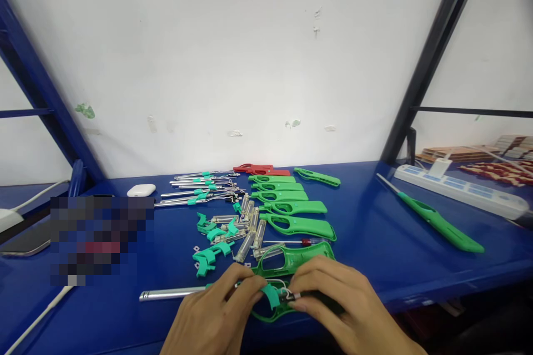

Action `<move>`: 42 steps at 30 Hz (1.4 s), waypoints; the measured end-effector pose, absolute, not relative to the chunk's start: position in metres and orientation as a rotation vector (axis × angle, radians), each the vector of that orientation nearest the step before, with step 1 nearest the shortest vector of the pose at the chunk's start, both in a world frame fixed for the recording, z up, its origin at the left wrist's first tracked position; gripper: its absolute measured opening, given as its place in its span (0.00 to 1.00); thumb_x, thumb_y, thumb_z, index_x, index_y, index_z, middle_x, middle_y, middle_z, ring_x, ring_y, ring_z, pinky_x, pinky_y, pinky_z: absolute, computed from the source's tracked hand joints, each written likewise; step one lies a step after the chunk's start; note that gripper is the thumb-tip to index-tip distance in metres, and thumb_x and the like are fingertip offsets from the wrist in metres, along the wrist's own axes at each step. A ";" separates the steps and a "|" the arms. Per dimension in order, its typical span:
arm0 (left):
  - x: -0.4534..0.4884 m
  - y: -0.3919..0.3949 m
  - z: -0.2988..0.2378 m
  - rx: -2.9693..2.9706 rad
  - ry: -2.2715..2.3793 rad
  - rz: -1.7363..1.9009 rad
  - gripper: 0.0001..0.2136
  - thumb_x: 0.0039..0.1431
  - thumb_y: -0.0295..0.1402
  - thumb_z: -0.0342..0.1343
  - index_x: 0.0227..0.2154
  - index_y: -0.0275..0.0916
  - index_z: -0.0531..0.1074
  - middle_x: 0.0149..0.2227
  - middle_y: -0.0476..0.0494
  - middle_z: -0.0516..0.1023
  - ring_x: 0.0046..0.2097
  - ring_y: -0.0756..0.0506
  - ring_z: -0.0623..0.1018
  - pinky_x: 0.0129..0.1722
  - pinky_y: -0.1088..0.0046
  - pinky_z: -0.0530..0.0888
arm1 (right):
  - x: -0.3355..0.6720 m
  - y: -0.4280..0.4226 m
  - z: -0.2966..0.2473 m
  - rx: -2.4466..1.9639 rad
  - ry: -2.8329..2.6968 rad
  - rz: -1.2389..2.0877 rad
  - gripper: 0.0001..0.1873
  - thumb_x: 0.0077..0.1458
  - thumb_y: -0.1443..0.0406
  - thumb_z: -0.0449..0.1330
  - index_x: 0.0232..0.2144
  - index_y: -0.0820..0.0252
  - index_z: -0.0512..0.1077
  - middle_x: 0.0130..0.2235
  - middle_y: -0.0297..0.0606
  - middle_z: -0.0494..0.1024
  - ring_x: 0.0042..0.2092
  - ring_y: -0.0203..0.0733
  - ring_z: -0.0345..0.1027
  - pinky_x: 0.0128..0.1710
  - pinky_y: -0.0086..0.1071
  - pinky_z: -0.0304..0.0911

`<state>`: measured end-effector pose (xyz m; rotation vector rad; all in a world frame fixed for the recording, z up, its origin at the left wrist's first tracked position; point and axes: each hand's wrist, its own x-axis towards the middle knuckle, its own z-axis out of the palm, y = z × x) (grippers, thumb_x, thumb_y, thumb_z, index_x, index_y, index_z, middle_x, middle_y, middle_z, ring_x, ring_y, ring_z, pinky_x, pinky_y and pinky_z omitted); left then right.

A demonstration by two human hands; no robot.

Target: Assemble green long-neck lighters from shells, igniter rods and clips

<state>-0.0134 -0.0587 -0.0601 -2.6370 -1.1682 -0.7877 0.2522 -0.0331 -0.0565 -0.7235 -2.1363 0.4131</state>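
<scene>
- You are holding your left hand (216,310) and right hand (345,305) together at the near edge of the desk (375,244), both over one open green shell (266,317).
- Your left grip is closing narrowly on the shell's left end, where the metal tube (170,293) is entering it. Your right grip is pinching the shell's right part, with the fingertips pressing on a small dark piece and a thin wire inside.
- A teal trigger (271,295) is sitting in the shell between your hands, so this unit looks partly filled. No cover half is lying on it yet.
- Just behind your hands, a second open shell (300,258) is lying with a thin rod beside it.
- Further back, a row of green handles (291,208) and a red pair (260,170) are waiting. I cannot tell whether they are halves or closed bodies.
- To the left, loose teal triggers (208,258), clear tanks (250,233) and tube sets (200,188) are lying unfitted, so much of the work seems to be left.
- One finished-looking green lighter (437,223) is lying well apart on the right, near a white power strip (458,188).
</scene>
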 end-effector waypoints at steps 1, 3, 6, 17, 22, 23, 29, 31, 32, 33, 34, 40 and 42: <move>-0.013 -0.058 -0.061 -2.642 -1.166 -0.791 0.16 0.81 0.28 0.39 0.56 0.44 0.72 0.47 0.46 0.83 0.38 0.49 0.87 0.39 0.76 0.85 | 0.252 -0.033 -0.057 -0.719 -2.126 0.417 0.09 0.76 0.59 0.61 0.42 0.54 0.79 0.40 0.32 0.85 0.41 0.38 0.81 0.42 0.27 0.72; -0.012 -0.058 -0.062 -2.638 -1.164 -0.803 0.16 0.81 0.28 0.40 0.55 0.44 0.73 0.46 0.46 0.83 0.38 0.48 0.87 0.38 0.75 0.85 | 0.251 -0.033 -0.058 -0.706 -2.107 0.423 0.09 0.76 0.60 0.61 0.41 0.54 0.79 0.39 0.32 0.85 0.40 0.38 0.81 0.41 0.27 0.72; -0.011 -0.058 -0.063 -2.620 -1.166 -0.831 0.14 0.81 0.28 0.42 0.53 0.44 0.74 0.44 0.47 0.83 0.37 0.48 0.87 0.36 0.76 0.84 | 0.250 -0.033 -0.060 -0.683 -2.073 0.412 0.10 0.76 0.61 0.61 0.40 0.55 0.80 0.37 0.33 0.85 0.38 0.38 0.80 0.39 0.28 0.72; -0.008 -0.062 -0.058 -2.528 -1.241 -1.026 0.14 0.79 0.28 0.45 0.48 0.45 0.77 0.38 0.49 0.82 0.30 0.51 0.84 0.33 0.81 0.82 | 0.247 -0.035 -0.060 -0.709 -2.017 0.407 0.10 0.76 0.63 0.61 0.39 0.55 0.79 0.36 0.34 0.84 0.36 0.38 0.80 0.37 0.28 0.71; -0.015 -0.064 -0.055 -2.545 -1.257 -1.025 0.13 0.79 0.29 0.46 0.51 0.45 0.77 0.40 0.48 0.82 0.32 0.51 0.84 0.36 0.81 0.82 | 0.247 -0.034 -0.062 -0.706 -2.011 0.414 0.08 0.75 0.64 0.63 0.40 0.55 0.79 0.37 0.33 0.84 0.37 0.38 0.80 0.38 0.28 0.71; -0.016 -0.064 -0.054 -2.548 -1.256 -1.029 0.13 0.79 0.29 0.47 0.51 0.45 0.77 0.40 0.48 0.82 0.32 0.51 0.84 0.36 0.81 0.82 | 0.248 -0.034 -0.062 -0.706 -2.014 0.412 0.08 0.75 0.64 0.62 0.40 0.55 0.79 0.37 0.33 0.84 0.37 0.38 0.80 0.38 0.29 0.71; -0.015 -0.064 -0.057 -2.598 -1.254 -0.983 0.14 0.78 0.27 0.47 0.50 0.45 0.78 0.39 0.48 0.82 0.29 0.52 0.83 0.34 0.82 0.82 | 0.248 -0.034 -0.062 -0.701 -2.025 0.401 0.10 0.77 0.62 0.61 0.40 0.55 0.79 0.36 0.34 0.84 0.37 0.38 0.80 0.38 0.29 0.71; -0.012 -0.064 -0.059 -2.607 -1.249 -0.975 0.14 0.77 0.26 0.47 0.50 0.45 0.78 0.40 0.48 0.82 0.29 0.52 0.84 0.34 0.81 0.82 | 0.248 -0.034 -0.062 -0.700 -2.040 0.394 0.11 0.77 0.61 0.60 0.40 0.55 0.79 0.37 0.34 0.84 0.37 0.39 0.80 0.37 0.29 0.71; -0.010 -0.064 -0.059 -2.607 -1.245 -0.972 0.14 0.77 0.26 0.46 0.50 0.45 0.78 0.39 0.48 0.82 0.30 0.51 0.84 0.34 0.81 0.82 | 0.248 -0.034 -0.062 -0.694 -2.050 0.389 0.11 0.77 0.61 0.60 0.40 0.55 0.79 0.37 0.34 0.84 0.37 0.39 0.80 0.37 0.29 0.71; -0.009 -0.063 -0.060 -2.599 -1.243 -0.974 0.14 0.77 0.26 0.46 0.50 0.45 0.78 0.39 0.48 0.82 0.30 0.51 0.84 0.33 0.81 0.82 | 0.248 -0.034 -0.062 -0.689 -2.060 0.383 0.10 0.77 0.62 0.60 0.40 0.55 0.79 0.37 0.34 0.85 0.37 0.39 0.80 0.37 0.29 0.71; -0.008 -0.063 -0.061 -2.588 -1.244 -0.977 0.14 0.78 0.27 0.46 0.50 0.45 0.77 0.39 0.49 0.82 0.30 0.51 0.84 0.33 0.81 0.82 | 0.248 -0.034 -0.061 -0.689 -2.069 0.381 0.10 0.77 0.62 0.60 0.40 0.55 0.79 0.37 0.34 0.85 0.37 0.40 0.80 0.38 0.30 0.71; -0.005 -0.061 -0.067 -2.538 -1.222 -0.954 0.14 0.79 0.28 0.44 0.48 0.45 0.76 0.39 0.48 0.82 0.33 0.49 0.86 0.33 0.79 0.83 | 0.248 -0.033 -0.060 -0.688 -2.063 0.389 0.13 0.78 0.60 0.59 0.40 0.55 0.79 0.37 0.35 0.85 0.37 0.41 0.80 0.37 0.30 0.72; -0.007 -0.060 -0.070 -2.541 -1.193 -0.931 0.14 0.80 0.27 0.43 0.49 0.45 0.75 0.40 0.48 0.82 0.34 0.48 0.86 0.36 0.76 0.84 | 0.248 -0.033 -0.060 -0.683 -2.061 0.390 0.13 0.78 0.60 0.59 0.39 0.55 0.79 0.37 0.35 0.85 0.37 0.40 0.80 0.37 0.30 0.72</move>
